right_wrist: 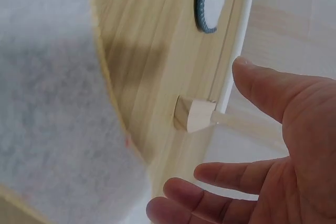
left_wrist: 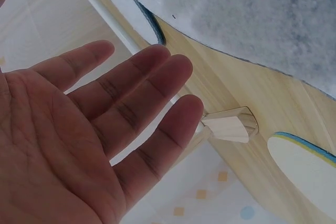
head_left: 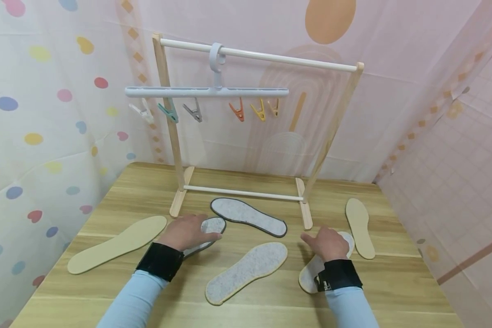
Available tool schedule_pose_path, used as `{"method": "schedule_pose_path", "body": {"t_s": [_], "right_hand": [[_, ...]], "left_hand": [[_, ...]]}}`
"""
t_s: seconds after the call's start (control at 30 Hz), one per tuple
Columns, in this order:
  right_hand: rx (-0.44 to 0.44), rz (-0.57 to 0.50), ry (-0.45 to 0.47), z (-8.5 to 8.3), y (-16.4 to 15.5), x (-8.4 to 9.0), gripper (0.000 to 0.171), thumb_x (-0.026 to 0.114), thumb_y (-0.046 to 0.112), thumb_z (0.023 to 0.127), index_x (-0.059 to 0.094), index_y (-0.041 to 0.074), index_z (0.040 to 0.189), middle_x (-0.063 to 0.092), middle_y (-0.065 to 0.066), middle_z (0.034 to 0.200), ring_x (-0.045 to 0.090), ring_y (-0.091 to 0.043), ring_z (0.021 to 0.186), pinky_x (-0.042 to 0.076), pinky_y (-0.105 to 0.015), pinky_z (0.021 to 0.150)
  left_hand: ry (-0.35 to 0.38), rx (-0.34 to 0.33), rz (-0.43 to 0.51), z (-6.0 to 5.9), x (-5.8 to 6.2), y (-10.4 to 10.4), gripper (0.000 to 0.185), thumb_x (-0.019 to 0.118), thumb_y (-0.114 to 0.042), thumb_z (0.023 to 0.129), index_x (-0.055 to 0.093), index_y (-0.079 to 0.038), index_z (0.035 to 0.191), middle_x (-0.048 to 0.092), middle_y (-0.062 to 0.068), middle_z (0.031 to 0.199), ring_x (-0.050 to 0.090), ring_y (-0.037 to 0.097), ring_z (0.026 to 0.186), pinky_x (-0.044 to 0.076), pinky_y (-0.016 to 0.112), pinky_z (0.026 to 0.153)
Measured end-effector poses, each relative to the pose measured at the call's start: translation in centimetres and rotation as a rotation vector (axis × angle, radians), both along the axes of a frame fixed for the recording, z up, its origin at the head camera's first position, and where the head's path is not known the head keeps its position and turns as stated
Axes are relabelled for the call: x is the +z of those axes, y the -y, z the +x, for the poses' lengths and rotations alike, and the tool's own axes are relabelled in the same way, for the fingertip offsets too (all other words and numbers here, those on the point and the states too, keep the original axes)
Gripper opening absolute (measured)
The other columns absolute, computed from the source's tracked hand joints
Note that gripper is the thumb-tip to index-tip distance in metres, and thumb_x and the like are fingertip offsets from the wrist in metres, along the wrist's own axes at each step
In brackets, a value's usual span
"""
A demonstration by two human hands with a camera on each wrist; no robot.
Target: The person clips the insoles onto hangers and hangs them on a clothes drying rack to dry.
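While both hands lie over insoles, nothing is pinched or lifted.

Near the table's [head_left: 106, 200] middle, the left hand [head_left: 187, 231] covers a dark-edged grey insole [head_left: 208, 230], fingers straight and close together. Toward the right edge, the right hand [head_left: 329, 243] hovers over a pale insole [head_left: 311, 273], fingers relaxed and slightly spread. A second grey insole [head_left: 246, 272] lies between them, with the wooden rack [head_left: 170, 132] toward the far edge.
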State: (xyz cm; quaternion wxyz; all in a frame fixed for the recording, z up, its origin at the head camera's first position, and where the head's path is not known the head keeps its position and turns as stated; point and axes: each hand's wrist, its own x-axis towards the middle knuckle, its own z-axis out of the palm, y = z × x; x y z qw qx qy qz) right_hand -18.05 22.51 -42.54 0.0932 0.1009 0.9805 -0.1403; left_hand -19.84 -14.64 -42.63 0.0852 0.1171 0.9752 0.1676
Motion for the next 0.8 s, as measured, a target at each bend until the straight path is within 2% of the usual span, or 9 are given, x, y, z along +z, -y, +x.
{"method": "schedule_pose_path", "body": {"t_s": [0.13, 0.33, 0.67, 0.8], "right_hand": [[-0.015, 0.010, 0.002, 0.3, -0.5, 0.2, 0.056, 0.060, 0.058, 0.091, 0.063, 0.005, 0.072, 0.057, -0.008, 0.065, 0.058, -0.025, 0.062, 0.044, -0.040, 0.055], [-0.023, 0.027, -0.005, 0.5, -1.4, 0.3, 0.053, 0.062, 0.053, 0.091, 0.067, 0.003, 0.076, 0.061, -0.011, 0.068, 0.062, -0.028, 0.068, 0.049, -0.044, 0.060], [-0.065, -0.026, 0.008, 1.0, -3.2, -0.5, 0.052, 0.061, 0.050, 0.093, 0.061, 0.005, 0.067, 0.055, -0.010, 0.069, 0.056, -0.027, 0.068, 0.043, -0.039, 0.058], [-0.078, -0.013, 0.050, 1.1, -3.8, -0.8, 0.053, 0.058, 0.051, 0.094, 0.065, 0.003, 0.073, 0.056, -0.010, 0.069, 0.056, -0.027, 0.069, 0.043, -0.039, 0.059]], "left_hand": [[-0.008, -0.002, -0.001, 0.0, 0.0, 0.0, 0.081, 0.066, -0.063, 0.084, 0.057, 0.002, 0.133, 0.061, 0.026, 0.125, 0.056, 0.043, 0.118, 0.046, 0.056, 0.093], [-0.011, -0.013, -0.006, 0.0, 0.0, 0.0, 0.082, 0.066, -0.063, 0.084, 0.058, 0.002, 0.132, 0.062, 0.025, 0.124, 0.057, 0.042, 0.117, 0.047, 0.054, 0.092], [-0.024, -0.022, -0.011, -0.1, 0.0, -0.1, 0.079, 0.067, -0.062, 0.084, 0.059, 0.001, 0.130, 0.064, 0.023, 0.122, 0.058, 0.041, 0.116, 0.047, 0.053, 0.093], [-0.023, -0.022, -0.008, -0.1, 0.0, -0.1, 0.078, 0.068, -0.061, 0.083, 0.060, 0.001, 0.130, 0.064, 0.023, 0.122, 0.058, 0.040, 0.116, 0.047, 0.053, 0.093]]}}
